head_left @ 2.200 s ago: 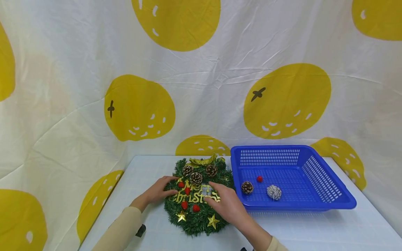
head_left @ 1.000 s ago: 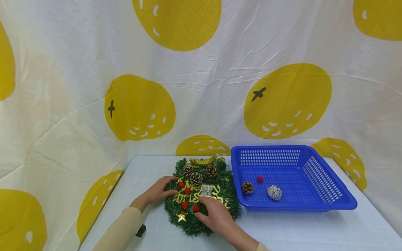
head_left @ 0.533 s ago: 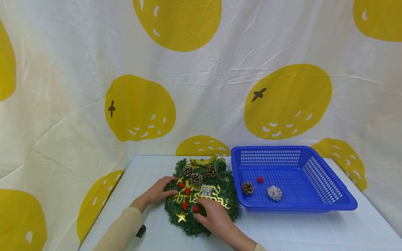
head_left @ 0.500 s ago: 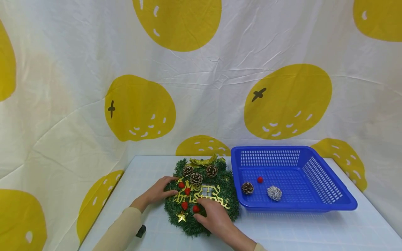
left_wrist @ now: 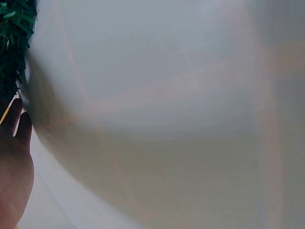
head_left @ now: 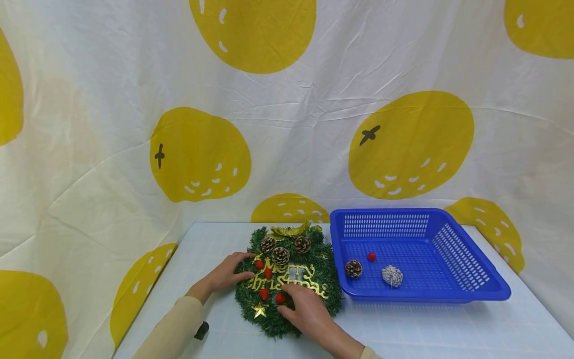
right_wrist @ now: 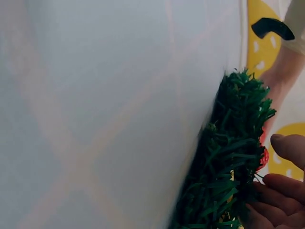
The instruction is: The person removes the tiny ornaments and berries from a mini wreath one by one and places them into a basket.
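A green Christmas wreath point(head_left: 314, 309) lies on the table, with gold "Merry Christmas" lettering point(head_left: 264, 284), several pine cones and red strawberries. My left hand point(head_left: 224, 273) rests at the wreath's left edge, thumb and fingers spread over the greenery. My right hand point(head_left: 309, 310) lies over the lower right part. Its thumb and forefinger stand apart on either side of a red strawberry point(head_left: 280, 298). In the right wrist view the fingers point(right_wrist: 281, 186) touch the greenery and a gap shows below the thumb. One gold star point(head_left: 258, 310) is visible at lower left.
To the right of the wreath stands a blue plastic basket point(head_left: 453, 294). Inside are a brown pine cone point(head_left: 353, 269), a white pine cone point(head_left: 392, 275) and a small red strawberry point(head_left: 371, 257). A curtain with yellow fruit point(head_left: 410, 144) hangs behind the table.
My right hand has moved left and down from the wreath's right side to the lower strawberry, covering the right gold star. Since then both hands have stayed nearly still.
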`<state>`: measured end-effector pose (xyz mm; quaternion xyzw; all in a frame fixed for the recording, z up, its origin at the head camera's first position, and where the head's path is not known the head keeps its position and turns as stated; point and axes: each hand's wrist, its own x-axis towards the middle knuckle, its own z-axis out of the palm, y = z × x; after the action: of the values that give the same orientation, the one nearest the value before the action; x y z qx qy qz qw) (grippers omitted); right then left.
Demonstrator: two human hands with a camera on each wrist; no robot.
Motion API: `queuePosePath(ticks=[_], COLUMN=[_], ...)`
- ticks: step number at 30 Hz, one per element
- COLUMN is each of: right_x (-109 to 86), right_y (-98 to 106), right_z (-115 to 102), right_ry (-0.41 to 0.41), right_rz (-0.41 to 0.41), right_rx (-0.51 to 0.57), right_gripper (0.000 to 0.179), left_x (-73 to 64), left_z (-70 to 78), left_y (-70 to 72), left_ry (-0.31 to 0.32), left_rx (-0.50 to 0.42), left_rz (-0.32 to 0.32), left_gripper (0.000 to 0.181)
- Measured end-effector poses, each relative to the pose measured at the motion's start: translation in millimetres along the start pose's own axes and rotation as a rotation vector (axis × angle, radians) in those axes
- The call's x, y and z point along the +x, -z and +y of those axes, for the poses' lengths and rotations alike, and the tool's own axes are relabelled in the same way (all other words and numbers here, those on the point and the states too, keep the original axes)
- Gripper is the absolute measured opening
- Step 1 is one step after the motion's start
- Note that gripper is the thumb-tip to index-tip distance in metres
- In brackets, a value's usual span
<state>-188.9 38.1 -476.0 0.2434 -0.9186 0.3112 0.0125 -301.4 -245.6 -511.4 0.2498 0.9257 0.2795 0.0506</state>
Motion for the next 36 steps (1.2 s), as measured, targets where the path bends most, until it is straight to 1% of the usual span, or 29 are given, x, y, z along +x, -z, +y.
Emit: queuePosePath(ticks=[3,9,13,20,29,33,36], right_x=[0.4,2.3,3.2,4.5,6.0,6.6,6.9], right_y=[-2,-6,-8,-10,-12,-13,-14], right_z=[1,2,3,4,4,3,3], right_ry=[0.005,0.022,0.032,0.066,0.075,0.082,0.093], right_rz=[0.016,0.044,0.057,0.103,0.137,0.148,0.157], right_rx=[-0.032,-0.088,-0.105,-0.115,-0.112,-0.117,-0.14], right_gripper=[0.042,0.039,0.034,0.014,0.012,0.012,0.011], left_x=[-0.1,-0.3,-0.7,-0.5,-0.1,0.6,0.4], left_z=[-0.2,1.6,2.2,1.1,0.6,-0.1,-1.0], left_y=[-0.1,0.6,0.9,-0.1,-0.1,-0.1,-0.1], left_ry=[0.002,0.033,0.032,0.02,0.011,0.021,0.021], left_rx=[0.002,-0.011,-0.012,-0.013,-0.021,-0.02,-0.016], left_rz=[0.002,0.003,0.003,0.007,0.015,0.006,0.0], left_gripper=[0.063,0.062,0.062,0.061,0.063,0.063,0.062])
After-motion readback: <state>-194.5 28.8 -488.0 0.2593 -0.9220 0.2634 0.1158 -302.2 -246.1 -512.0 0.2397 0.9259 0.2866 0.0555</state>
